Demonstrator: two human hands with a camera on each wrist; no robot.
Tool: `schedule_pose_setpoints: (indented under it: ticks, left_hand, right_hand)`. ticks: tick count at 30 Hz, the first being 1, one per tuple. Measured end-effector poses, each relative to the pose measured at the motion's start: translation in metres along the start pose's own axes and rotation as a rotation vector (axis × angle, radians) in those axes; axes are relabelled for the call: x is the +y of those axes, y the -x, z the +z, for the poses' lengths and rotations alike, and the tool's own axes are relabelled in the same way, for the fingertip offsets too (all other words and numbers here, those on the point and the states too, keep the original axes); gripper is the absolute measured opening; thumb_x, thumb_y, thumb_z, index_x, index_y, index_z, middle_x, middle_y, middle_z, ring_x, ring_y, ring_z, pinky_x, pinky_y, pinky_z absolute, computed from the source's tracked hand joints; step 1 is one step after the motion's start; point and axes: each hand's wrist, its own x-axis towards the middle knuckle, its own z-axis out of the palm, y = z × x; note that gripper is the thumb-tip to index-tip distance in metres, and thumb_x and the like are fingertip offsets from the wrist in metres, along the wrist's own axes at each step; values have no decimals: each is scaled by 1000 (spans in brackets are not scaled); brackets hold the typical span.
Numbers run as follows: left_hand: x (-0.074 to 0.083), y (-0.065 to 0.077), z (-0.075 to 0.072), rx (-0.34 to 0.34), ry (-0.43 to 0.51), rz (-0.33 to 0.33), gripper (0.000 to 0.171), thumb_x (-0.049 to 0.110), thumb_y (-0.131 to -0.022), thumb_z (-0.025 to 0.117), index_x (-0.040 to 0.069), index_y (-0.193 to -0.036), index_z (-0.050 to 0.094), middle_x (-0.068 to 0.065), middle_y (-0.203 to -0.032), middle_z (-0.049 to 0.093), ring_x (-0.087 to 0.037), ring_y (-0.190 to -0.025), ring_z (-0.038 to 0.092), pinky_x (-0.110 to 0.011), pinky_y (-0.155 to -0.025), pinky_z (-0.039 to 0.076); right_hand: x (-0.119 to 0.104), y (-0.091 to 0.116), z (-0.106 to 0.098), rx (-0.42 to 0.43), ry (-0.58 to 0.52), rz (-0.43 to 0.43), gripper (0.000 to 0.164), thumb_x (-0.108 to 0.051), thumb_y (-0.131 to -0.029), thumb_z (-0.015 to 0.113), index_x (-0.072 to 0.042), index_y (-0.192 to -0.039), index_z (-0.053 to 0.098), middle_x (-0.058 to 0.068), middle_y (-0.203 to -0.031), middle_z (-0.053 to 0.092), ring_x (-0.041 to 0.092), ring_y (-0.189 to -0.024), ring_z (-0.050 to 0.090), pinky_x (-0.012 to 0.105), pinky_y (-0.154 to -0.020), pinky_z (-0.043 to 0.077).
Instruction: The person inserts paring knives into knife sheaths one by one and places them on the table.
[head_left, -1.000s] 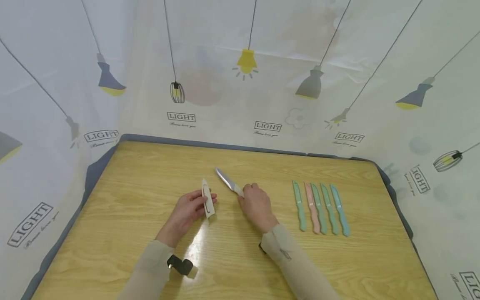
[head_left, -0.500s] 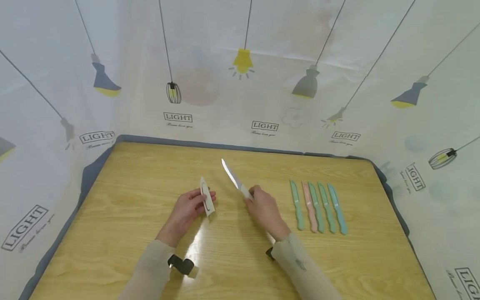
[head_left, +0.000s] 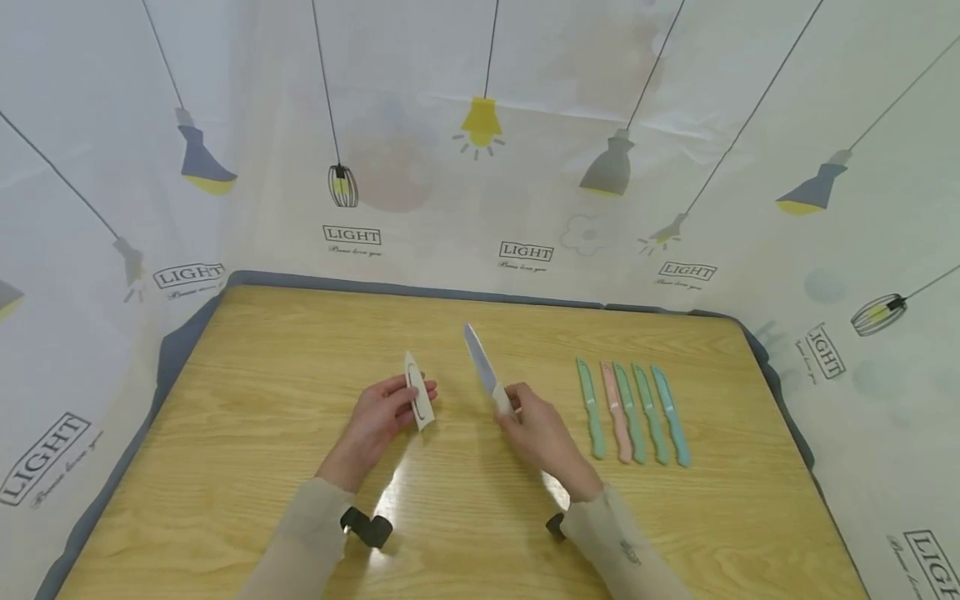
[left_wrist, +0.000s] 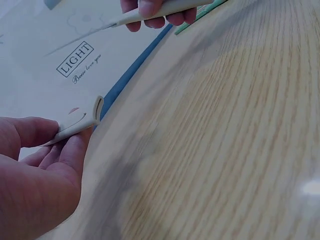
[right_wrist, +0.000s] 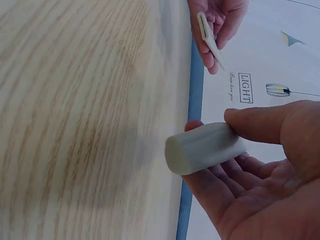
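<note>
My left hand [head_left: 377,419] pinches a cream knife sheath [head_left: 419,398] between thumb and fingers, its slotted mouth toward me and its pointed tip away. In the left wrist view the slot of the sheath [left_wrist: 80,122] shows at its near end. To the right, my right hand [head_left: 542,431] grips the cream handle of a knife [head_left: 482,360], the bare blade pointing up and away to the left. The right wrist view shows the butt of the knife handle [right_wrist: 200,150] held by thumb and fingers. Knife and sheath are apart, both above the table.
On the right of the wooden table [head_left: 262,367] lie several knives in a row: a green knife [head_left: 590,408], a pink knife [head_left: 616,412], further green ones and a blue knife [head_left: 671,415]. A patterned cloth [head_left: 442,217] stands behind the table's far edge.
My right hand has raised the knife and drawn it to the right, away from the sheath, its blade turning more upright. My left hand holds the sheath nearly still.
</note>
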Motion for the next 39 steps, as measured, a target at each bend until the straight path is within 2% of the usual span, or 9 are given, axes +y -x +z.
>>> schedule_pose_setpoints:
  ticks: [6,14,19,24,30,39]
  left_hand:
    - [-1,-3,7,-4,2,-3,41,4,-99,49,-8,-138,45,-20,-127,60,-25,-114,60,-31,-93,51]
    - [-1,-7,18,-47,35,13,42,3,-100,47,-9,-140,41,-23,-130,57,-27,-116,58,-33,-93,51]
    - [0,-7,22,-37,70,18,42,1,-100,44,-10,-141,39,-25,-131,56,-28,-114,59,-35,-92,52]
    - [-1,-7,25,-34,73,23,44,2,-102,41,-10,-143,35,-27,-134,52,-32,-117,56,-36,-89,53]
    - [-1,-8,26,-29,115,30,44,2,-102,39,-11,-143,33,-29,-135,51,-37,-122,50,-34,-87,54]
    - [1,-9,27,14,165,41,45,4,-102,40,-12,-143,31,-30,-134,51,-30,-115,58,-33,-92,51]
  right_hand:
    - [0,10,-5,-73,-118,38,29,-19,-95,58,-5,-120,49,6,-103,64,12,-77,61,28,-58,52]
    - [6,20,-6,-105,-214,9,27,-9,-95,55,0,-118,45,9,-93,60,14,-61,48,22,-48,42]
    - [9,27,-6,-140,-268,-3,30,-17,-100,49,4,-122,47,9,-80,56,10,-56,44,18,-45,37]
    - [13,31,-5,-158,-280,-45,38,-30,-105,40,4,-108,56,16,-72,56,8,-54,42,17,-45,34]
    - [17,36,-5,-196,-248,-28,38,-30,-105,41,2,-98,60,14,-74,60,14,-59,50,18,-47,41]
    - [21,43,-8,-255,-212,-64,43,-35,-104,41,0,-91,61,8,-66,58,4,-49,40,15,-42,33]
